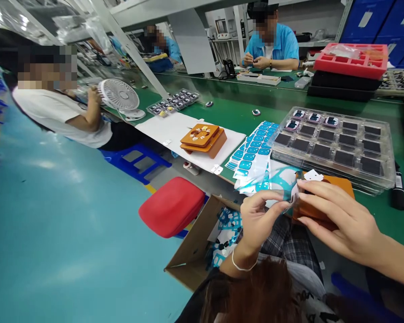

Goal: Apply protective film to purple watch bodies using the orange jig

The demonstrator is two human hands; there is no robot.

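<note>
At the far left, a person (63,114) in a white top sits beside a white fan (118,95); blocky blur covers the head, and the legs are partly hidden. Teal floor (70,215) spreads below, with a red seat (171,206) on a blue frame near the middle. Next to it stands an open cardboard box (188,251) of blue and white scraps (229,220), its right side hidden by the left arm.

On the green table (229,105), 1 orange block (202,137) rests on a white sheet (168,128). Blue sticker sheets (256,146) fan out to its right, their lower ends covered by glossy blue-and-clear film (281,177). The left hand (259,215), wrist bent upward, pinches the film between thumb and forefinger. The right hand (340,217) reaches in from the right, fingers extended and slightly parted, fingertips at the film's edge; its exact grip is hard to make out. It partly hides a 2nd orange block (343,185). Behind it, a clear tray (333,143) holds 4 small devices, and a black tube (397,190) lies at its right.
</note>
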